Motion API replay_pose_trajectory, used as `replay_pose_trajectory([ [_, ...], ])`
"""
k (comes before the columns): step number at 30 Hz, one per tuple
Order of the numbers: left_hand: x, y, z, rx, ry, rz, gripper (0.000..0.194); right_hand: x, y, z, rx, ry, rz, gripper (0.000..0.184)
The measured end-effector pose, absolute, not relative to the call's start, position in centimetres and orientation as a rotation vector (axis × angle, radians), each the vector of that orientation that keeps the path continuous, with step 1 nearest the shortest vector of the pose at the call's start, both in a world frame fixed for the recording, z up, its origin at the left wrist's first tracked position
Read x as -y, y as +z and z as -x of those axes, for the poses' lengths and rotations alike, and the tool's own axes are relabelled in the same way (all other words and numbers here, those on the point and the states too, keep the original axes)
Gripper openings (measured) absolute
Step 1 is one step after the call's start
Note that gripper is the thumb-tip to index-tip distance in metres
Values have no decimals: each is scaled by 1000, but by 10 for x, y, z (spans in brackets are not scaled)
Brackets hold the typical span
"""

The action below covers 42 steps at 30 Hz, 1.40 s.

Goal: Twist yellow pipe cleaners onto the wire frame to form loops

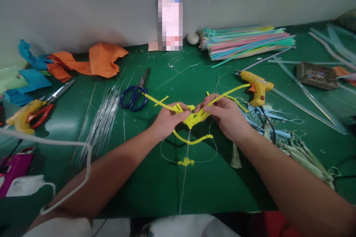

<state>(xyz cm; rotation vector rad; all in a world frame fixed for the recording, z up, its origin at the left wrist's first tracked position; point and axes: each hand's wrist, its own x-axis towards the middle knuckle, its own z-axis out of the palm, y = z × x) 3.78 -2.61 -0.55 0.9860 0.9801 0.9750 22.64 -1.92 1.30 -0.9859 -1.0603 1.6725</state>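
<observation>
Both hands hold a woven bundle of yellow pipe cleaners (191,120) above the green table. My left hand (171,118) pinches its left side, thumb on top. My right hand (222,113) grips the right side, its fingers closed around the strands. Long yellow ends stick out to the left and right, and one curved strand (191,142) hangs below. Thin wire loops beneath the bundle, with a small yellow knotted piece (185,162) on it. Blue-handled scissors (135,96) lie just left of my left hand. A yellow glue gun (257,87) lies beyond my right hand.
Clear thin strands (101,118) lie left of the blue scissors. A pile of coloured pipe cleaners (247,42) is at the back right. Tassels (303,155) lie to the right. A white cable (89,159) crosses my left forearm. A pixelated phone (170,22) leans on the wall.
</observation>
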Motion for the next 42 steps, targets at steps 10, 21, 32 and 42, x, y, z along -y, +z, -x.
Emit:
replay_pose_trajectory([
  [10,25,-7,-38,-1008,976,-1002,28,20,10,-228,1199,1650,978,21],
  [21,26,-3,-38,-1011,956,-1010,27,19,10,-225,1156,1732,1037,30],
  [32,25,-6,-38,-994,983,-995,28,20,9,-226,1200,1654,1126,27],
  [42,25,-6,-38,-984,995,-960,29,19,6,-228,1165,1791,1109,22],
])
